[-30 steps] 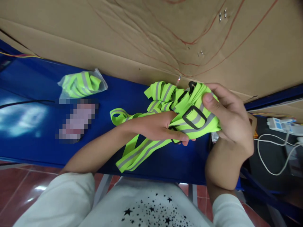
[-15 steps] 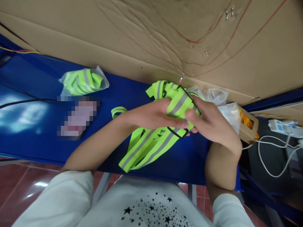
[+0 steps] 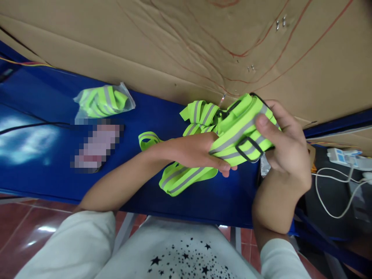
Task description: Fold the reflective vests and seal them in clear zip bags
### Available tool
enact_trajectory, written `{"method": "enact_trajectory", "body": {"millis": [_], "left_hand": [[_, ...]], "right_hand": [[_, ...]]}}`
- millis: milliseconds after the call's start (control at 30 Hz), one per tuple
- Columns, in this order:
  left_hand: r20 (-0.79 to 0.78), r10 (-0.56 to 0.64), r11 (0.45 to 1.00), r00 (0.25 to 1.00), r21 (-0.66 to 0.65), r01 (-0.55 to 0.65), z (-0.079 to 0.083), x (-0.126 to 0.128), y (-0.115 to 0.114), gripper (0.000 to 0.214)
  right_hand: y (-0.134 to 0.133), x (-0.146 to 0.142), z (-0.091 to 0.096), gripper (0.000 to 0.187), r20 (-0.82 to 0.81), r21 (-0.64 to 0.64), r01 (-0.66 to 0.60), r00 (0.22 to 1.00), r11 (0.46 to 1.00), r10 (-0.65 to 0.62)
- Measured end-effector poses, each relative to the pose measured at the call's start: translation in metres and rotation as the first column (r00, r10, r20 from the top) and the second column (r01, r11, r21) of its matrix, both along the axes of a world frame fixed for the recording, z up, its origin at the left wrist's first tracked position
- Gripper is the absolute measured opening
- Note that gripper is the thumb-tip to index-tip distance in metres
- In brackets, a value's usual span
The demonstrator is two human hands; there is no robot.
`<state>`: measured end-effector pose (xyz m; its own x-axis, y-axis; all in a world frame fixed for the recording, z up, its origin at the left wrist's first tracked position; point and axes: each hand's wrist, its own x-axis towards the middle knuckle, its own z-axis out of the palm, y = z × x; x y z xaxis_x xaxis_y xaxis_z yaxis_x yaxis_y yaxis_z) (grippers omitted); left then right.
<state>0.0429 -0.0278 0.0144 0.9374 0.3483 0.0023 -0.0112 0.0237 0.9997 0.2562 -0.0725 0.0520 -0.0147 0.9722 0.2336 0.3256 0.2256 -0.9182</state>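
Head view gives me both hands at the middle of the bench, over its blue surface. My left hand is clamped on the near left part of a folded bundle of fluorescent yellow-green reflective webbing, thumb along its lower edge. My right hand grips the other end, thumb pressed on the upper face. A black slider buckle faces me between the two thumbs; more black hardware shows along the bundle's far edge.

Loose coils of the webbing lie on the bench beyond my left wrist, close to the cardboard panel, and one long loop lies just on the near side of that hand. Off to the left I see a clear zip bag of similar webbing, with a pixelated flat object just nearer me. On the far right sits a white power strip.
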Motion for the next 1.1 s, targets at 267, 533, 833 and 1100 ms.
{"method": "enact_trajectory", "body": {"millis": [267, 533, 833, 1100], "left_hand": [[-0.016, 0.073, 0.960, 0.997, 0.273, -0.066, 0.006, -0.003, -0.003, 0.020], [0.019, 0.057, 0.992, 0.998, 0.112, -0.059, 0.001, -0.005, 0.004, 0.017], [0.055, 0.012, 0.948, 0.998, -0.319, 0.007, 0.001, -0.005, 0.010, 0.031], [-0.009, -0.046, 0.968, 0.999, -0.246, 0.043, 0.000, -0.001, 0.006, 0.040]], "right_hand": [[0.012, -0.008, -0.010, 0.031, 0.118, -0.042, -0.120, 0.985, 0.992, 0.124], [0.004, -0.004, 0.000, 0.055, 0.295, -0.066, -0.316, 0.900, 0.946, 0.321], [0.006, -0.025, -0.006, 0.038, 0.323, 0.109, -0.037, 0.946, 0.993, 0.000], [0.002, -0.015, -0.004, 0.036, 0.086, 0.167, 0.184, 0.976, 0.969, -0.200]]}}
